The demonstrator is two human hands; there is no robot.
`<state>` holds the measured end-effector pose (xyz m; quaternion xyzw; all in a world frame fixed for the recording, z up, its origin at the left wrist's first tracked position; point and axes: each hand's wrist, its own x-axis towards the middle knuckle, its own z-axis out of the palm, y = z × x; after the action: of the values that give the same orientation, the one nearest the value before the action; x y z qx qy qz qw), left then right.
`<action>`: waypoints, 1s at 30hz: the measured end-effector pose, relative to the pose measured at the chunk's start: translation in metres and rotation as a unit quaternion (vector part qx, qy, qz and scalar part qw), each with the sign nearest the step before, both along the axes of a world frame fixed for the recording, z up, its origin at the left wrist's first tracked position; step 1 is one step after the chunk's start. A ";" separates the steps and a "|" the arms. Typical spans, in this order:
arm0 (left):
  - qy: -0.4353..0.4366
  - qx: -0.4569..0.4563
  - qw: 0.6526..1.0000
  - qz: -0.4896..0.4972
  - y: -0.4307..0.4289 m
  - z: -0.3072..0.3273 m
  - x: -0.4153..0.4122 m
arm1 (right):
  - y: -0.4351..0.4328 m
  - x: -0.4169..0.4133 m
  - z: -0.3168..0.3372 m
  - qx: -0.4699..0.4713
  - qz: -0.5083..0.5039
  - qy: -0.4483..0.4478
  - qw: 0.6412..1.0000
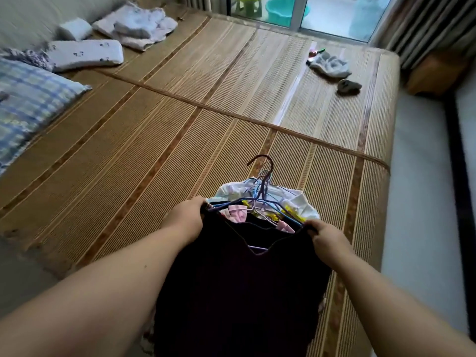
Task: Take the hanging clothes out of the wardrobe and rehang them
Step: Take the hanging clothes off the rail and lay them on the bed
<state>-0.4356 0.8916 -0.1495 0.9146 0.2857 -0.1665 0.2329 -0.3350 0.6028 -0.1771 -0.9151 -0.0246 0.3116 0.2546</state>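
1. Dark garment [239, 292]: spread over the near edge of the bed, neckline facing away from the person. Its lower part runs out of the bottom of the view.
2. Left hand [185, 217]: fingers curled around the garment's left shoulder, grasping the fabric.
3. Right hand [327, 240]: fingers curled around the garment's right shoulder, grasping the fabric.
4. Hangers [262, 199]: a cluster of thin wire hangers just beyond the neckline, hooks pointing away from the person. One pale bar shows inside the neck opening.
5. Light clothes [296, 202]: white, pink and yellow pieces bunched under the hangers, lying on the mat.
6. Woven mat [154, 124]: striped brown, covering the bed surface.
7. Plaid pillow [28, 99]: at the left edge of the mat. White pillow [85, 54]: just beyond it. Folded cloths [136, 27]: farther back, near the wall.
8. Grey cloth [329, 64]: crumpled on the far right of the mat, with a small grey item [349, 85] near it.
9. Teal basin [280, 10] and green stool [246, 2]: behind the glass door past the bed. Striped curtain [438, 24]: at far right.
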 end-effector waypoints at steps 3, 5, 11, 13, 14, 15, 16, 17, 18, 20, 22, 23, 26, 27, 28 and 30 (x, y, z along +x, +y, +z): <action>0.005 -0.011 1.000 0.028 0.004 -0.024 0.013 | 0.007 0.015 -0.026 0.002 0.004 0.000 1.000; 0.007 -0.016 0.999 0.031 0.008 -0.038 0.013 | 0.012 0.018 -0.041 -0.019 0.029 -0.021 0.999; 0.117 -0.022 0.993 -0.017 0.008 -0.050 -0.019 | 0.019 0.001 -0.062 -0.118 0.146 0.004 0.982; 0.132 -0.014 0.991 -0.028 0.006 -0.042 -0.035 | 0.028 -0.010 -0.058 -0.117 0.183 0.006 0.976; 0.135 -0.010 0.990 -0.031 0.006 -0.036 -0.042 | 0.036 -0.016 -0.053 -0.113 0.201 0.001 0.973; 0.133 -0.005 0.991 -0.031 0.008 -0.030 -0.050 | 0.045 -0.022 -0.048 -0.109 0.224 -0.008 0.968; 0.128 -0.001 0.991 -0.029 0.009 -0.022 -0.057 | 0.056 -0.027 -0.042 -0.104 0.248 -0.017 0.963; 0.121 0.003 0.992 -0.028 0.011 -0.015 -0.064 | 0.068 -0.031 -0.035 -0.096 0.272 -0.026 0.957; 0.113 0.008 0.993 -0.024 0.015 -0.005 -0.073 | 0.083 -0.036 -0.026 -0.085 0.299 -0.039 0.950; 0.096 0.020 0.995 -0.016 0.023 0.018 -0.092 | 0.116 -0.049 -0.007 -0.049 0.360 -0.079 0.928; 0.079 0.037 0.996 -0.006 0.032 0.041 -0.111 | 0.150 -0.062 0.015 -0.014 0.412 -0.117 0.904; 0.071 0.047 0.996 0.007 0.038 0.054 -0.124 | 0.169 -0.071 0.030 0.004 0.439 -0.135 0.888; 0.047 0.079 0.994 0.053 0.053 0.091 -0.171 | 0.219 -0.106 0.072 0.046 0.521 -0.183 0.832; 0.039 0.090 0.993 0.068 0.057 0.101 -0.186 | 0.233 -0.118 0.085 0.054 0.546 -0.196 0.812; 0.031 0.104 0.990 0.089 0.061 0.113 -0.208 | 0.248 -0.134 0.098 0.062 0.573 -0.209 0.790; 0.019 0.136 0.982 0.128 0.067 0.137 -0.252 | 0.277 -0.168 0.122 0.084 0.618 -0.225 0.749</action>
<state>-0.6876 0.9581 -0.0129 0.8902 0.4250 -0.1119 0.1202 -0.5035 0.8796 -0.0553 -0.7189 -0.6672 0.1824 0.0692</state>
